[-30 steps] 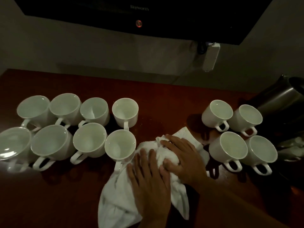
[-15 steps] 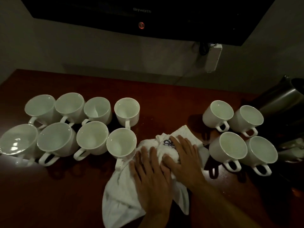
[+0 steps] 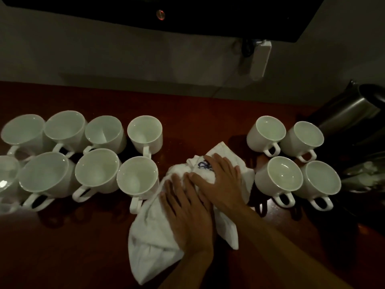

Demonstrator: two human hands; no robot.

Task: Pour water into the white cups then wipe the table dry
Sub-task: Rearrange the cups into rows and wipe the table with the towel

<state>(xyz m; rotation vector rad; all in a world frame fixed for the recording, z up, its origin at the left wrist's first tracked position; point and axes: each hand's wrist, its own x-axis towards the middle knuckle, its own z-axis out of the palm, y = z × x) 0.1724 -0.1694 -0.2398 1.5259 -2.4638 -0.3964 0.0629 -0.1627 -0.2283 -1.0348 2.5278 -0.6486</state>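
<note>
The surface (image 3: 62, 236) is wiped with a cloth (image 3: 154, 236), pressed by the left hand (image 3: 187, 211) and right hand (image 3: 220, 180), fingers (image 3: 220, 163) flat. The white cups (image 3: 137, 180) seem filled; drying is left.

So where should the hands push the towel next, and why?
Probably slide the towel gently back toward the person. The left hand and right hand both press flat on it in the narrow gap between two groups of white cups. The handles sit close on each side, so a sideways sweep might knock one. The bare table in front looks safest to wipe.
</note>
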